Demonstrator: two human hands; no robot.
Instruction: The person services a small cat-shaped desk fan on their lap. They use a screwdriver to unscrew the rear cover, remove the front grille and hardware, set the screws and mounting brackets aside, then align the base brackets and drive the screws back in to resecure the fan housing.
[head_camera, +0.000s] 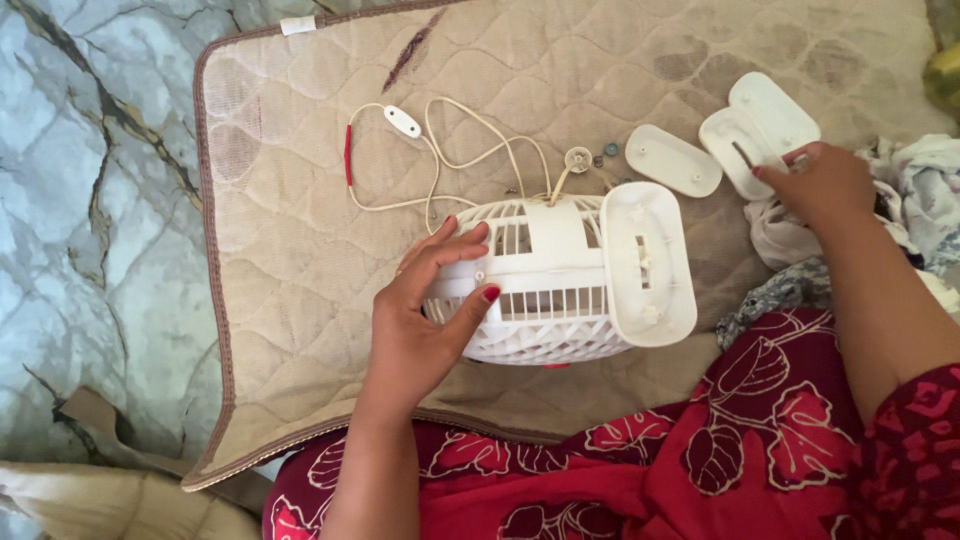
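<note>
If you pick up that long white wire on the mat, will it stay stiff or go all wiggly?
Probably wiggly: the white cord lies in loose loops on the quilted mat, so it looks floppy. It seems thin, so likely light. One end runs toward the white fan cage under the left hand, so lifting it might tug there.

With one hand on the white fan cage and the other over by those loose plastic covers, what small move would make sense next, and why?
Probably lift the white cover piece under the right hand, whose fingers already rest on its edge, and bring it toward the fan cage. The left hand steadies the cage on the quilted mat, and the cage's flat base faces that side.
</note>
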